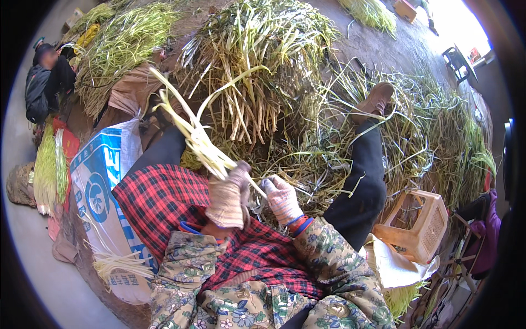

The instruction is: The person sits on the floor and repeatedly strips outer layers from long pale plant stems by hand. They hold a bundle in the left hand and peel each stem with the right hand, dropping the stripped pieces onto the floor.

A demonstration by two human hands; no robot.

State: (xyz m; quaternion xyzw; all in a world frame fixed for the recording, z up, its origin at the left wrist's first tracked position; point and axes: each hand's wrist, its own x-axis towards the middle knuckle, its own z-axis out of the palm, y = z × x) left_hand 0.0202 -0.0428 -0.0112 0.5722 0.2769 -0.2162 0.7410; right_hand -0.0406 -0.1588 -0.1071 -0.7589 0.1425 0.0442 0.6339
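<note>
My left hand [228,196], in a knitted work glove, is closed around a bunch of pale, long-stemmed vegetable stalks [202,144] that slants up and to the left over my lap. My right hand [283,200], gloved too, is at the lower end of one stalk, its thumb and fingers together; whether it pinches that stalk is not certain. A red and black checked apron [164,193] covers my lap. Beyond my hands lies a big heap of untrimmed stalks [254,61] with brownish lower ends. Loose leaves and strands [324,172] cover the floor between my legs.
On the left, a printed white and blue woven sack [100,181] carries cleaned stalks [119,263]. Further left are pale bundles [46,172]. A person [47,82] sits at upper left near another heap [127,37]. A plastic stool [419,226] lies tipped at right.
</note>
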